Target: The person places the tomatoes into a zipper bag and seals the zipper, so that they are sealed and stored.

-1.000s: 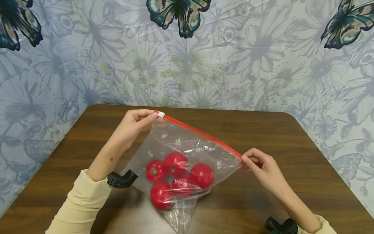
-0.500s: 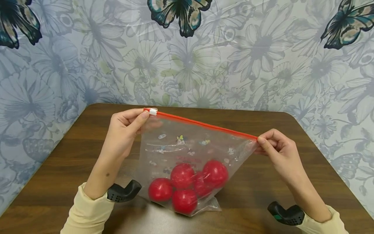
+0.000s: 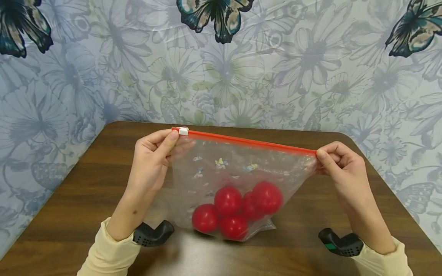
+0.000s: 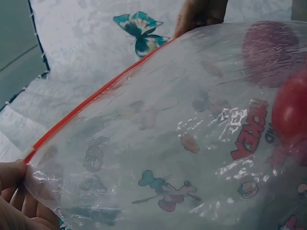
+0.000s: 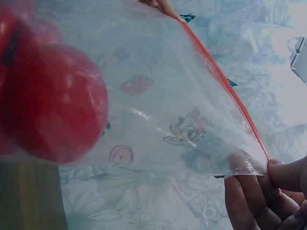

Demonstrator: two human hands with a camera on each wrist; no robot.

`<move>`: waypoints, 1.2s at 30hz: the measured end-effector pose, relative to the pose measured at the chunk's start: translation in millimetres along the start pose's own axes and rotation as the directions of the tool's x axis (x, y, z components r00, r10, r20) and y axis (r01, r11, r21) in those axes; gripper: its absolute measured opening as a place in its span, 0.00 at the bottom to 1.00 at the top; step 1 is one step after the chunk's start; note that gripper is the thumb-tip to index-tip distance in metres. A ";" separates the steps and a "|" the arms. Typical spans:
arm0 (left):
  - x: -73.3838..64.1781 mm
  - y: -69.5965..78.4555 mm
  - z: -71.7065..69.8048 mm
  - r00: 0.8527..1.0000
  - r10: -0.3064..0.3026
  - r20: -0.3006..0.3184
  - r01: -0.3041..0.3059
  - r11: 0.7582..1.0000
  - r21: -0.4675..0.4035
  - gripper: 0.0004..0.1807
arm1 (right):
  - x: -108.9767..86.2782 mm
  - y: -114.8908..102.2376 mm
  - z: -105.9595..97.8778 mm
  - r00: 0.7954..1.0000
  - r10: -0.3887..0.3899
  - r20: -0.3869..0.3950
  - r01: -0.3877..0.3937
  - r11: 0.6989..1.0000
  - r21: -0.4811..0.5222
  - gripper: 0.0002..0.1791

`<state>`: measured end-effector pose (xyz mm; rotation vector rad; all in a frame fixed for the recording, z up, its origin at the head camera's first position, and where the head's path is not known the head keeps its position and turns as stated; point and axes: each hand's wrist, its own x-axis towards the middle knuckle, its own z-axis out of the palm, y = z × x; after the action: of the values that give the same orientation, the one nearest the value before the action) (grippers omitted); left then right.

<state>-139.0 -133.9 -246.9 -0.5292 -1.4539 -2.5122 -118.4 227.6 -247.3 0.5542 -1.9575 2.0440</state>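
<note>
A clear zip bag (image 3: pixel 203 172) with cartoon prints hangs stretched between both hands. Its red zip strip (image 3: pixel 248 142) slopes slightly down to the right, and a white slider (image 3: pixel 183 131) sits at the left end. My left hand (image 3: pixel 152 161) pinches the top left corner right beside the slider. The top right corner is pinched between thumb and fingers of my right hand (image 3: pixel 345 172). Several red tomatoes (image 3: pixel 228 200) lie bunched in the bottom of the bag, low over the table. Close up in the right wrist view, one tomato (image 5: pixel 57 103) shows smooth through the plastic.
A brown wooden table (image 3: pixel 86 184) stretches beneath the bag and hands. Behind it hangs a flowered backdrop (image 3: pixel 241 84) with teal butterflies (image 3: pixel 217 17). Black wrist devices (image 3: pixel 153 233) sit at both cream sleeves.
My right hand has risen and moved right, pulling the zip strip straighter and closer to level. The bag has come more upright, and the tomatoes have shifted to the right inside it.
</note>
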 end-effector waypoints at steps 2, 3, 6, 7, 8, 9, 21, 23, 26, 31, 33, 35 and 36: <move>-1.0 -2.0 0.9 1.000 0.011 -0.008 -0.011 1.000 -0.011 0.09 | 2.5 -0.8 -0.5 1.000 -0.005 -0.008 0.005 1.000 0.010 0.04; -1.4 -3.1 1.1 1.000 0.016 -0.011 -0.016 1.000 -0.020 0.09 | 3.7 -1.2 -0.5 1.000 -0.007 -0.015 0.008 1.000 0.012 0.04; -2.4 -6.2 0.7 0.999 0.029 -0.020 -0.030 0.999 -0.040 0.09 | 7.7 -1.9 0.7 0.999 -0.028 -0.037 0.029 1.000 0.012 0.04; -2.5 -7.1 0.1 0.999 0.033 -0.022 -0.034 0.999 -0.042 0.09 | 9.3 -2.1 1.4 0.998 -0.039 -0.048 0.040 0.999 0.015 0.03; -2.6 -8.0 -0.5 0.999 0.035 -0.024 -0.036 0.998 -0.044 0.09 | 10.6 -2.2 2.3 0.997 -0.050 -0.063 0.051 0.999 0.012 0.03; -2.6 -8.8 -1.1 0.999 0.036 -0.026 -0.037 0.998 -0.044 0.09 | 11.8 -2.3 3.3 0.995 -0.064 -0.078 0.065 0.998 0.011 0.02; -2.2 -15.5 -3.3 0.999 0.044 -0.016 -0.045 0.999 -0.024 0.09 | 20.2 1.5 7.7 0.985 -0.059 -0.159 0.054 0.998 -0.038 0.02; -2.2 -17.2 -2.3 0.999 0.041 -0.021 -0.042 0.998 -0.042 0.09 | 20.3 2.5 6.2 0.988 -0.052 -0.142 0.046 0.998 -0.043 0.03; -2.6 -19.9 -0.1 0.998 0.050 -0.034 -0.052 0.997 -0.058 0.09 | 20.8 5.3 4.7 0.990 -0.050 -0.129 0.044 0.998 -0.050 0.04; -3.6 -22.9 4.3 0.996 0.078 -0.040 -0.081 0.994 -0.076 0.10 | 22.4 7.3 6.9 0.985 -0.070 -0.160 0.056 0.994 -0.091 0.09; -4.0 -23.4 5.6 0.996 0.084 -0.032 -0.087 0.993 -0.080 0.10 | 22.9 4.8 12.6 0.976 -0.114 -0.188 0.089 0.987 -0.135 0.11; -4.6 -23.5 6.5 0.996 0.089 -0.024 -0.091 0.993 -0.077 0.10 | 24.3 -0.6 24.0 0.961 -0.195 -0.194 0.150 0.963 -0.225 0.11; -5.0 -23.2 6.9 0.995 0.093 -0.022 -0.094 0.993 -0.066 0.10 | 25.3 -4.1 32.2 0.954 -0.234 -0.188 0.178 0.945 -0.274 0.11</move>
<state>-140.8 -116.4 -264.3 -0.5692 -1.3099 -2.4932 -136.2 193.9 -231.8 0.4364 -1.9016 1.6216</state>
